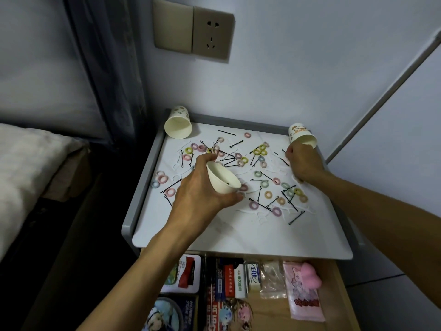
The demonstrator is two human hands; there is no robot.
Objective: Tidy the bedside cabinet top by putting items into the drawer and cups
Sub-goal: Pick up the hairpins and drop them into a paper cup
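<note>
My left hand [200, 192] grips a white paper cup [223, 179], tilted with its mouth toward me, above the middle of the white cabinet top [226, 232]. Something small and dark lies inside the cup. My right hand [304, 163] is curled over the right side of the top; what it pinches is hidden. Several pastel hair ties [268, 194], black hairpins [296, 218] and white floss picks [260, 215] lie scattered over the top. A second cup [178, 126] sits at the back left corner and a third cup [302, 136] at the back right, just behind my right hand.
The drawer [269, 306] below the top stands open toward me, holding tins, small boxes, clear bags and a pink item [309, 274]. A grey raised rim [140, 185] borders the top. A bed [28, 163] lies to the left, and a wall socket [212, 34] is above.
</note>
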